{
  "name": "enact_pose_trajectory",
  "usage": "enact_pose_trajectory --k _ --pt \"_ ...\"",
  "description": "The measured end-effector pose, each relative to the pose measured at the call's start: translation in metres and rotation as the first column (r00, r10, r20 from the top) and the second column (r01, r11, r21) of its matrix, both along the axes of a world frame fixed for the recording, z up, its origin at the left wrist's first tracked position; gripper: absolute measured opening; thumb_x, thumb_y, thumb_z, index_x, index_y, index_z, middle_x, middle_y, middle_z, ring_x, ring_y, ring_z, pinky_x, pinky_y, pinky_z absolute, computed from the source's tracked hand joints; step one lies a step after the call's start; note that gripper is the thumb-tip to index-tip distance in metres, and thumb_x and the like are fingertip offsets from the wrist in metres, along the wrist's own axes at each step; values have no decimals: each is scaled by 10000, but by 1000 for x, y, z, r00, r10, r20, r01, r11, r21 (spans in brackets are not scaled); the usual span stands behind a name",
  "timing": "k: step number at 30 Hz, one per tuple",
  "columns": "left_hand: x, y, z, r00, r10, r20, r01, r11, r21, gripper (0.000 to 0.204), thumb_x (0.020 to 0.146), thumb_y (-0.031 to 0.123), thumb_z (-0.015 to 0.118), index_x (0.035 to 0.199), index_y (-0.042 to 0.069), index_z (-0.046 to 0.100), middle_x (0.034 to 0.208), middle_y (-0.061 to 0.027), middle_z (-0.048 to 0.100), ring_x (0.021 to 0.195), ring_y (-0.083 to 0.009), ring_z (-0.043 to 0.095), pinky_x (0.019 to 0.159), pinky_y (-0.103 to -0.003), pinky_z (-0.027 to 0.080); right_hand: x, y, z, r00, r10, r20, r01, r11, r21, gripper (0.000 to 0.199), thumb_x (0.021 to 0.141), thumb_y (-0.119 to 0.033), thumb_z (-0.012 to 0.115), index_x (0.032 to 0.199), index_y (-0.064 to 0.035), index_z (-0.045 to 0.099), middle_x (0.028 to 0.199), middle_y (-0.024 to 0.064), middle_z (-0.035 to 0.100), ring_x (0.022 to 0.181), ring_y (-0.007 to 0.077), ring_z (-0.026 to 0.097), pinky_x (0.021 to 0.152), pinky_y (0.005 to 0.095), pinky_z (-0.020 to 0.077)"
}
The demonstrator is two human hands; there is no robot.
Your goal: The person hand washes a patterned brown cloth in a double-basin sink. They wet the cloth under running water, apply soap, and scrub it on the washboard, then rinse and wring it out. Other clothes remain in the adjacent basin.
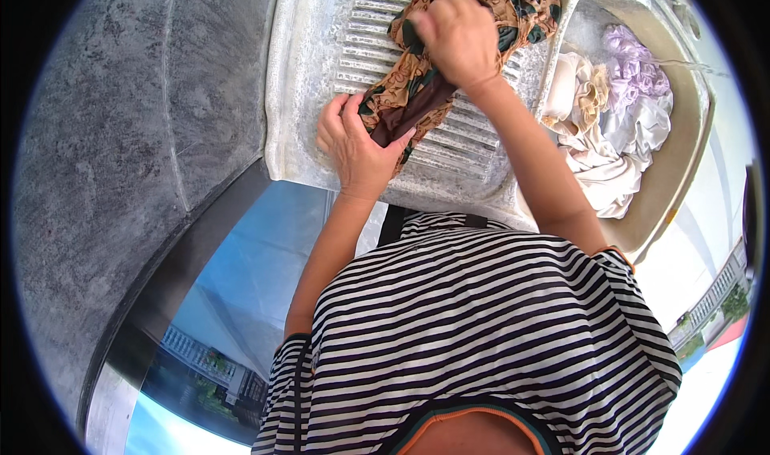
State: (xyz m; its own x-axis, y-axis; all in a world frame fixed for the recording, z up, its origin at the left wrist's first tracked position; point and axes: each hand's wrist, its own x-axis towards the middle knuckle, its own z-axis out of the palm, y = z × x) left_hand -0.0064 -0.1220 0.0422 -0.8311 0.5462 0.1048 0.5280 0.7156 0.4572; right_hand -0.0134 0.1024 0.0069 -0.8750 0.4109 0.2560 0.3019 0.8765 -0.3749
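Note:
A brown and orange patterned cloth point(513, 2) with dark green marks lies bunched on the ribbed washboard surface point(465, 146) of a grey stone sink. My left hand point(357, 142) grips the cloth's lower end near the front rim. Further up the ribs, my right hand point(459, 38) is closed over the middle of the same cloth, pressing it down. Part of the cloth is hidden under both hands.
To the right, a basin point(682, 150) holds a heap of pale laundry point(613, 114), cream, white and lilac. A grey concrete wall point(120, 150) rises on the left. My striped shirt point(481, 335) fills the lower centre, with a shiny reflective surface point(233, 295) beside it.

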Motion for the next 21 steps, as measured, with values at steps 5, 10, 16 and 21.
enact_pose_trajectory --k 5,10,16,21 --pt "-3 -9 -1 987 -157 43 159 986 -52 627 633 231 871 1146 71 548 1191 -86 531 1184 -337 462 1000 -493 362 9 -17 -5 947 221 -232 -191 971 143 287 831 -364 737 886 -115 605 1114 46 609 1117 229 553 1040 405 362" --pt "-2 20 1 959 -252 127 244 967 73 449 700 101 783 1087 22 569 1028 -159 622 992 -368 590 862 -444 477 -34 91 -14 971 -148 -186 166 982 86 382 963 -386 620 971 -6 580 871 215 700 803 417 680 714 519 536" --pt "-28 15 18 672 -114 732 -361 812 458 346 778 -3 711 1070 19 526 998 -106 673 830 -189 673 738 -344 549 -28 40 -5 998 -2 57 5 999 -52 441 868 -424 738 932 4 649 829 229 700 817 417 683 742 471 552" --pt "-64 17 101 775 -185 605 -436 536 722 407 791 -79 664 1143 -2 476 1055 -104 652 898 -116 646 768 -268 551 -20 80 15 930 -330 -163 146 737 -660 328 919 -275 702 829 36 651 672 109 624 679 169 593 648 355 496"
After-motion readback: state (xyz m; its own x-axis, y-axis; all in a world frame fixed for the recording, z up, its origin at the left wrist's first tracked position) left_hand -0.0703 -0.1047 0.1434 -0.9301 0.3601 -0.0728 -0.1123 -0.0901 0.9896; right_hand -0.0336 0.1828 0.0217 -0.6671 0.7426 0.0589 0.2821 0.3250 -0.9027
